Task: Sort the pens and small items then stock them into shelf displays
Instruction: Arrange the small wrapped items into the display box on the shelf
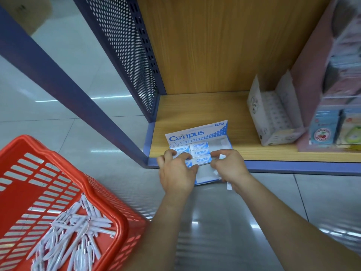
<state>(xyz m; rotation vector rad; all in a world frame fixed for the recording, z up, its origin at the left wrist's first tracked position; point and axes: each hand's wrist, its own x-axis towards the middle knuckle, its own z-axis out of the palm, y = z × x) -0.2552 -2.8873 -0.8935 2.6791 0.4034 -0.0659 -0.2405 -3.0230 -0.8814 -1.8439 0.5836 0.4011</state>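
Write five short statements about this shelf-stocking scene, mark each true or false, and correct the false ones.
1. The red basket holds white pens. True.
2. The Campus box sits at the back of the shelf. False: it sits at the front edge, partly overhanging it.
3. The left hand and right hand both hold the Campus box. True.
4. The Campus box is packed full. False: its right side shows an empty space.
5. The white display box stands left of the Campus box. False: it stands to its right.
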